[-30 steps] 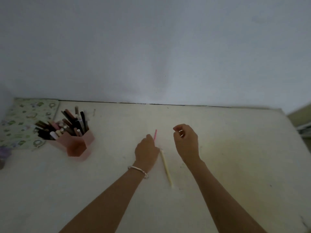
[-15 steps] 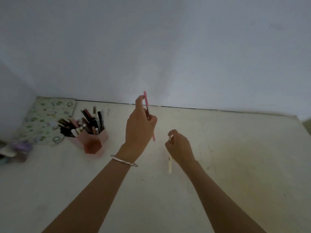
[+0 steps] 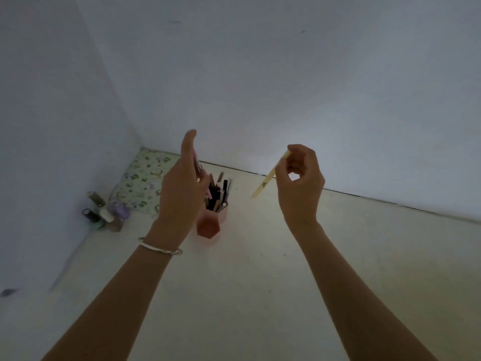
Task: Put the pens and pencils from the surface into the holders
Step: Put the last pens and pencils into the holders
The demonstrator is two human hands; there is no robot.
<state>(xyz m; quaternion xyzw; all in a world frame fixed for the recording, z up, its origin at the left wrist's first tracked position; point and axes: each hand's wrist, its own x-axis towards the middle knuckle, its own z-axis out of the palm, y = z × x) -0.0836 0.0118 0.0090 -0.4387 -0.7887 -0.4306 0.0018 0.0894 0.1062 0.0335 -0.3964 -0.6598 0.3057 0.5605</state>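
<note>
A pink hexagonal holder (image 3: 211,225) stands on the pale table, packed with several dark and light pens. My left hand (image 3: 182,188) hovers just left of and above it, holding a pink pen (image 3: 197,162) mostly hidden behind the palm, its lower end near the holder's mouth. My right hand (image 3: 300,186) is raised to the right of the holder, pinching a cream-yellow pen (image 3: 268,178) that slants down to the left, its tip in the air apart from the holder.
A floral-patterned notebook (image 3: 145,181) lies in the back left corner. Several small bottles (image 3: 106,212) cluster by the left wall. Walls close the table at the back and left. A silver bracelet (image 3: 160,247) circles my left wrist.
Both hands rose and moved left toward the holder. The right hand lifted the cream pen off the table; the left carried the pink pen to the holder's mouth. The view swung left.
</note>
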